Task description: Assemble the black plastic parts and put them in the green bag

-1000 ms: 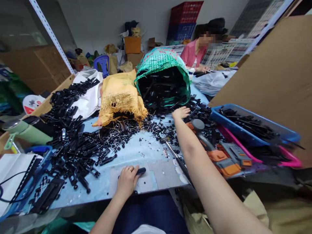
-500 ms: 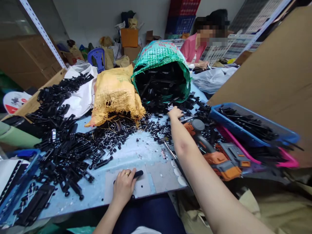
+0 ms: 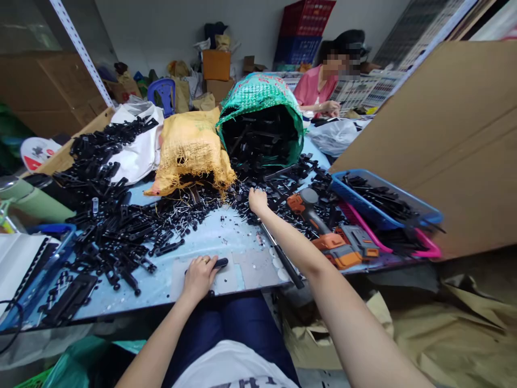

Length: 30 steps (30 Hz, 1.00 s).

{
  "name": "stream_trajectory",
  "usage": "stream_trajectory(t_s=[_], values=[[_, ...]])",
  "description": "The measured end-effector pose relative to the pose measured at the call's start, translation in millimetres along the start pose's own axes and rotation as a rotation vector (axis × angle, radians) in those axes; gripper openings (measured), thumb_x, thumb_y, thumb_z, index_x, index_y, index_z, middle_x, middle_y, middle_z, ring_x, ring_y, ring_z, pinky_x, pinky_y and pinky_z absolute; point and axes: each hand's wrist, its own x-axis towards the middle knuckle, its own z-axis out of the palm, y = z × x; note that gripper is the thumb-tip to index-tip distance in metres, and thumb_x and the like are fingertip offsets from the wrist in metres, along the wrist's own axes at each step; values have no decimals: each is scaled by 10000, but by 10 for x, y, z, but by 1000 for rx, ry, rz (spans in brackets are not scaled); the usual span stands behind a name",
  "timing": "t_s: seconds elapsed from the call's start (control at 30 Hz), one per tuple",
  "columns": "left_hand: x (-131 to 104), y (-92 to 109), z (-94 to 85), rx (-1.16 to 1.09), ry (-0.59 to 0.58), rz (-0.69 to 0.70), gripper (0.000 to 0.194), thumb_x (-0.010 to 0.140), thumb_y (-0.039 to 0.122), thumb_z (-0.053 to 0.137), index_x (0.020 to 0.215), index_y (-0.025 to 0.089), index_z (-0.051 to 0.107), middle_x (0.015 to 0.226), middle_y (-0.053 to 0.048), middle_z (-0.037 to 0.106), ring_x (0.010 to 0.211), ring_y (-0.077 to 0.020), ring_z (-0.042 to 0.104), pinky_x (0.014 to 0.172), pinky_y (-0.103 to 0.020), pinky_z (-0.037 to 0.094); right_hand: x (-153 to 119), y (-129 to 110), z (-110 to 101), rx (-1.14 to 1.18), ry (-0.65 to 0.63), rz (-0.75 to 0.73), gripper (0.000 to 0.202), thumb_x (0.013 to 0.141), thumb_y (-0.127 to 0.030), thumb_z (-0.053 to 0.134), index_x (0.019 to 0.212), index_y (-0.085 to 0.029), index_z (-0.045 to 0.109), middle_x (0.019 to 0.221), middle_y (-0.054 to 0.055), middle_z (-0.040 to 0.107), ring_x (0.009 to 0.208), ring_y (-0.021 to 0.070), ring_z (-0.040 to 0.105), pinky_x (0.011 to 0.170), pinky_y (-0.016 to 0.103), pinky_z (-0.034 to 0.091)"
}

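Observation:
My left hand (image 3: 201, 277) rests near the table's front edge, closed around a black plastic part (image 3: 221, 263) whose rounded end sticks out past the fingers. Beneath it lies a pale grey flat sheet (image 3: 250, 269). My right hand (image 3: 257, 200) reaches forward to the heap of small black parts and screws (image 3: 242, 202), its fingers curled together; whatever they hold is hidden. Just below that hand a rod-like tool with a black handle (image 3: 288, 268) lies on the table. To the right of my right forearm is an orange and grey power tool (image 3: 333, 237).
A green woven sack (image 3: 258, 89) spills black parts behind a yellow sack (image 3: 189, 145). Many black parts (image 3: 117, 231) cover the left side. Blue (image 3: 388, 199) and pink baskets (image 3: 428, 250) stand right, beside a cardboard panel (image 3: 424, 129). A co-worker (image 3: 315, 89) sits across.
My right hand has moved left and a little nearer, from in front of the green sack to the screw heap. My left hand stays on the black part. The view has shifted.

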Motion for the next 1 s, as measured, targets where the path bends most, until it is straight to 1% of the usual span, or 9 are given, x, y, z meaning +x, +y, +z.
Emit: stream_trajectory(t_s=[0.07,0.17,0.23,0.33,0.43,0.57,0.67,0.83,1.0], values=[[0,-1,-32,15,-16,6,282,877,270,497,1148,224,562,903,-55,610,848,-194,551,750,-325,431,-207,-155,-131,-16,35,-126,442,896,-90,256,1321,-31,363,1137,259,523,1052,283,483,897,408,284],[7,11,-91,31,-68,2,282,869,258,511,1144,214,559,908,-59,608,867,-203,547,757,-326,423,-579,-286,-332,-21,15,-348,351,927,-172,271,1199,-129,489,1054,177,589,1021,266,511,853,364,313],[18,23,-127,15,-109,10,307,872,299,508,1162,202,542,924,-63,600,893,-212,538,768,-328,423,-884,-295,-406,-46,-56,-515,294,937,-315,338,1088,-158,536,954,136,623,936,256,555,766,324,351],[39,33,-168,-39,-169,56,328,892,327,468,1180,179,519,976,-73,591,929,-215,524,795,-330,420,-1356,-205,-393,-97,-172,-752,413,898,-512,387,1035,-146,520,860,118,625,802,244,592,631,284,358],[59,40,-201,-71,-227,71,284,901,282,445,1152,174,525,1017,-76,587,959,-211,517,821,-331,408,-1727,-74,-257,-91,-253,-906,398,911,-510,365,1013,-154,512,889,101,608,782,210,600,585,253,342],[84,70,-241,-96,-263,69,286,905,287,431,1161,186,509,1041,-75,579,994,-214,506,850,-338,395,-1978,-6,-23,-35,-320,-968,335,936,-447,355,1014,-158,504,915,93,584,798,186,591,613,247,355],[108,95,-264,-101,-274,94,301,916,281,393,1185,185,488,1061,-79,569,1006,-220,499,835,-339,400,-2032,-29,77,-3,-324,-933,326,936,-447,352,1030,-171,499,908,84,579,805,189,587,625,253,362],[152,88,-293,-120,-293,116,293,930,278,352,1173,194,495,1033,-68,568,984,-208,504,819,-313,405,-2047,-20,54,35,-344,-842,357,918,-491,370,1000,-165,490,868,85,596,774,201,592,602,253,354],[191,76,-308,-137,-324,112,303,941,276,318,1161,196,510,1011,-68,563,978,-197,508,821,-306,404,-2035,26,29,77,-351,-856,346,931,-472,338,965,-164,491,862,82,577,753,193,577,618,260,366]])
